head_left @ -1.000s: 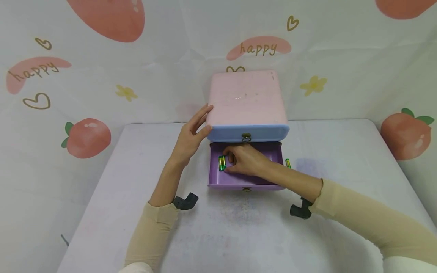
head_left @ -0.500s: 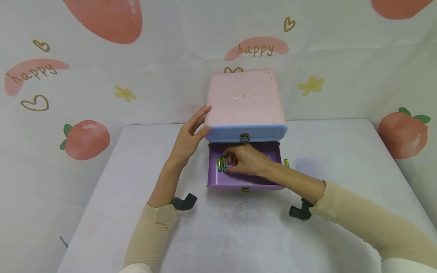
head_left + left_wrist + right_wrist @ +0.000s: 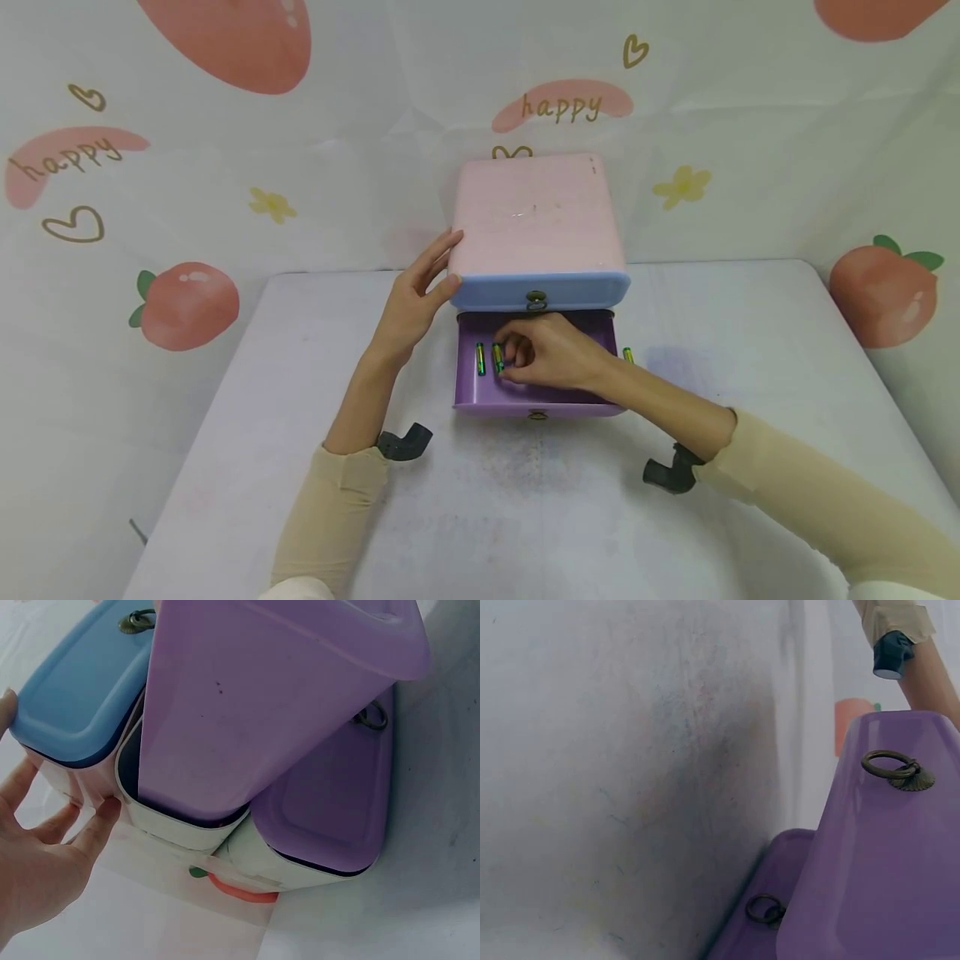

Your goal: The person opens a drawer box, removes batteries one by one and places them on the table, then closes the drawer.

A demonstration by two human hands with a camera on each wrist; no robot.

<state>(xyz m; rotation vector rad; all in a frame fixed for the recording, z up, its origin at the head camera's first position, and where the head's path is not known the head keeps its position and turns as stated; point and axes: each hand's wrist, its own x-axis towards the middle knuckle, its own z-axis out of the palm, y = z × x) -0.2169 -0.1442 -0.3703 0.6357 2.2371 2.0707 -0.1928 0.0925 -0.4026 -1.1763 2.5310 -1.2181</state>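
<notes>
A small drawer cabinet [image 3: 537, 217] with a pink top stands against the backdrop. Its middle purple drawer [image 3: 468, 392] is pulled out. In the head view my right hand [image 3: 555, 354] reaches into that drawer, its thumb and fingers pinching a green-and-gold battery [image 3: 498, 358] held lengthwise. A second battery [image 3: 481, 359] lies just left of it on the drawer floor. My left hand [image 3: 411, 308] rests its extended fingers against the cabinet's left side, by the blue top drawer [image 3: 82, 690]. The right wrist view shows the pulled-out drawer's front [image 3: 885, 862], while my right hand is out of frame there.
Another battery [image 3: 627, 355] shows just right of the open drawer, partly hidden by my right forearm. Below the open drawer, a lower purple drawer [image 3: 322, 802] is closed. Ring handles [image 3: 889, 761] stick out from the drawer fronts. A white cloth [image 3: 480, 517] covers the table.
The two batteries lay side by side before; now a gap separates them. My right hand has shifted slightly right with one, leaving the other behind. My left hand stays on the cabinet.
</notes>
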